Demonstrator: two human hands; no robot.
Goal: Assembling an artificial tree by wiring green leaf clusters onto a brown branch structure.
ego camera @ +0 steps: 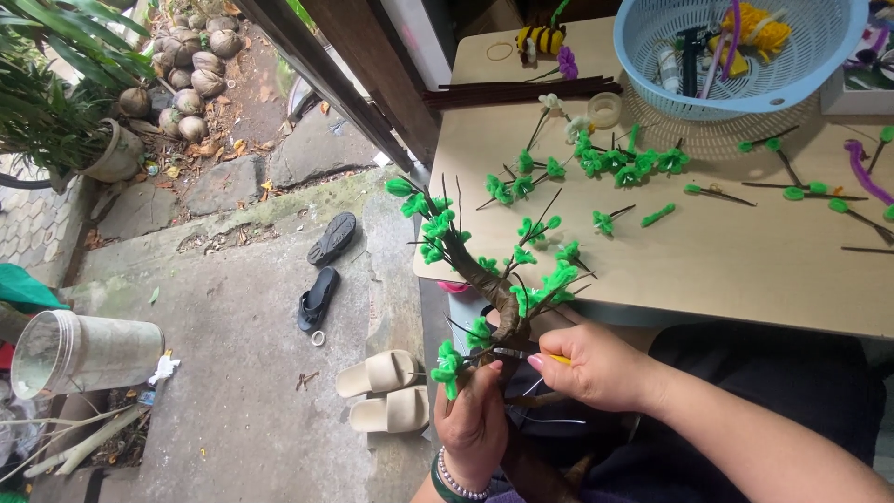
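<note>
While I look down through the head camera, I see my left hand (475,419) closed around the brown trunk of a small craft tree (494,289), which leans up and to the left from my lap, over the near edge of the wooden table (745,270). My right hand (596,365) is curled just beside it, and its fingers pinch a thin tool with a yellow handle (535,355); the metal tip touches the trunk near a green leaf tuft. Whether the tool is a pair of pliers or scissors, I cannot tell. On the table behind the tree lie many loose green leaf stems (624,168), and farther back stands a blue plastic basket (745,56) with mixed craft pieces inside. To the left, on the concrete floor, beige slippers (386,391) rest near my knees, and black sandals (324,270) lie farther away.
</note>
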